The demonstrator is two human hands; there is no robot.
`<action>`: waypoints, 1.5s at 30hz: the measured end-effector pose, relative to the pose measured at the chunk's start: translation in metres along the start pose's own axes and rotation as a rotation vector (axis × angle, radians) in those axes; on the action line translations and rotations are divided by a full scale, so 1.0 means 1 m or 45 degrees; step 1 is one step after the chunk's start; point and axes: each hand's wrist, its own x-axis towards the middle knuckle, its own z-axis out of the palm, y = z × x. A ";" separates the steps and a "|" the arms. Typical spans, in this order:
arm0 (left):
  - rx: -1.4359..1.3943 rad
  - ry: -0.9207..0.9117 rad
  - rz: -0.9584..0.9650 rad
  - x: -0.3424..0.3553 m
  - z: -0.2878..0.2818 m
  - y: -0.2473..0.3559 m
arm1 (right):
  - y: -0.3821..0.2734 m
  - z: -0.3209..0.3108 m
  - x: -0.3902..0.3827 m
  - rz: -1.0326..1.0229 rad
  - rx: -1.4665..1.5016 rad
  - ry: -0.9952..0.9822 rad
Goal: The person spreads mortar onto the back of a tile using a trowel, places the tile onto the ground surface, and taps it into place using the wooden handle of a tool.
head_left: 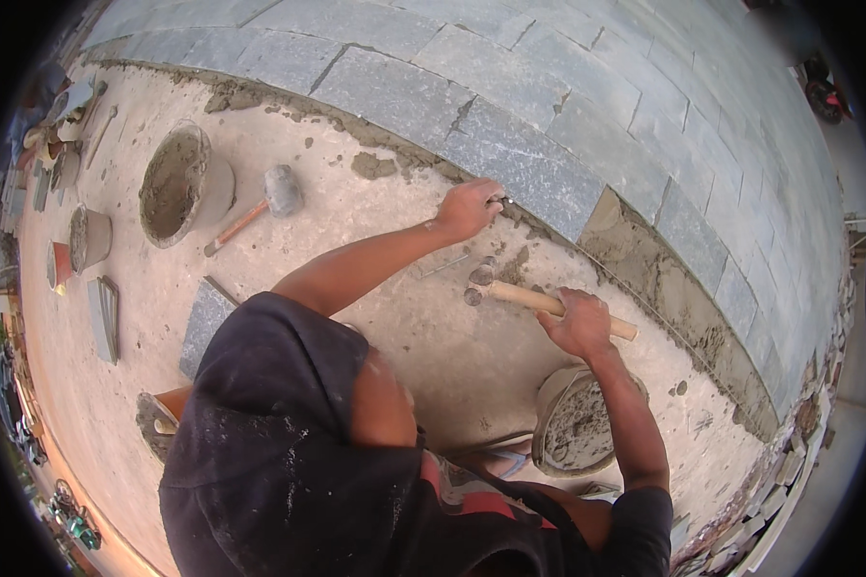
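Note:
My left hand [470, 209] is closed in a pinch at the near edge of the paved slabs, around something small that its fingers mostly hide. My right hand [577, 323] grips a hammer [526, 296] by its pale wooden handle. The dark hammer head points left, over the concrete and short of my left hand. Beyond the left hand lies a blue-grey stone slab [520, 168], in line with the laid row. Right of it, a bare bed of wet mortar [659, 274] runs along the paving, with a thin string [635, 293] along its near edge.
A mortar bucket [541, 428] stands below my right forearm. To the left are a large mortar bucket [223, 188], a mallet [282, 190], a smaller bucket [91, 238], stacked slabs [104, 320] and a loose slab [207, 322]. Stone rubble [789, 462] lines the right edge.

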 end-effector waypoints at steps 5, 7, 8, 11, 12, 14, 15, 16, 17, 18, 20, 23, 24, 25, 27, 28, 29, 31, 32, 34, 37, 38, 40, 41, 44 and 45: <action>0.155 0.212 0.100 0.002 -0.038 -0.017 | -0.001 0.011 0.004 0.002 -0.040 -0.069; 0.320 0.319 0.180 0.004 -0.060 -0.035 | -0.001 0.010 0.004 -0.021 -0.013 -0.062; 0.401 0.376 0.225 0.007 -0.071 -0.044 | -0.001 0.011 0.004 -0.023 -0.032 -0.063; 0.635 0.341 0.275 0.008 -0.100 -0.070 | 0.002 0.017 0.006 -0.044 -0.091 -0.057; 0.664 0.310 0.278 0.009 -0.105 -0.076 | 0.005 0.021 0.006 -0.059 -0.112 -0.051; 0.725 0.246 0.275 0.010 -0.114 -0.085 | 0.009 0.026 0.005 -0.074 -0.122 -0.053; 0.764 0.217 0.326 0.013 -0.116 -0.089 | 0.010 0.028 0.005 -0.071 -0.112 -0.058; 0.802 0.187 0.376 0.017 -0.120 -0.091 | 0.010 0.029 0.005 -0.068 -0.101 -0.065; 0.841 0.157 0.425 0.019 -0.123 -0.093 | 0.010 0.029 0.006 -0.072 -0.092 -0.075; 0.857 0.141 0.454 0.019 -0.124 -0.094 | 0.010 0.028 0.006 -0.076 -0.083 -0.086; 0.895 0.112 0.514 0.023 -0.127 -0.093 | 0.010 0.030 0.006 -0.062 -0.093 -0.100; 0.876 0.119 0.513 0.023 -0.128 -0.090 | 0.011 0.035 0.007 -0.034 -0.124 -0.113; 0.898 0.113 0.503 0.023 -0.129 -0.090 | 0.011 0.035 0.008 -0.036 -0.118 -0.115; 0.916 0.106 0.495 0.024 -0.129 -0.089 | 0.011 0.035 0.008 -0.035 -0.113 -0.116; 0.924 0.103 0.474 0.025 -0.132 -0.087 | 0.011 0.037 0.008 -0.039 -0.105 -0.107; 0.907 0.107 0.461 0.025 -0.131 -0.086 | 0.012 0.038 0.008 -0.037 -0.104 -0.105; 0.891 0.111 0.449 0.025 -0.132 -0.085 | 0.012 0.038 0.008 -0.043 -0.098 -0.106; 0.862 0.122 0.441 0.023 -0.133 -0.082 | 0.012 0.037 0.009 -0.052 -0.085 -0.108; 0.846 0.126 0.439 0.022 -0.132 -0.080 | 0.014 0.038 0.009 -0.060 -0.099 -0.104; 0.769 0.151 0.424 0.020 -0.129 -0.076 | 0.016 0.040 0.008 -0.076 -0.126 -0.097; 0.703 0.159 0.394 0.019 -0.126 -0.074 | 0.018 0.039 0.010 -0.069 -0.085 -0.119; 0.688 0.159 0.384 0.020 -0.124 -0.073 | 0.019 0.040 0.009 -0.090 -0.077 -0.083; 0.660 0.151 0.366 0.017 -0.117 -0.065 | 0.021 0.041 0.008 -0.128 -0.060 -0.012; 0.646 0.146 0.358 0.017 -0.113 -0.061 | 0.021 0.041 0.008 -0.121 -0.074 -0.029; 0.655 0.197 0.342 0.017 -0.103 -0.060 | 0.017 0.037 0.009 -0.088 -0.101 -0.089; 0.635 0.181 0.343 0.018 -0.102 -0.061 | 0.015 0.036 0.009 -0.061 -0.103 -0.116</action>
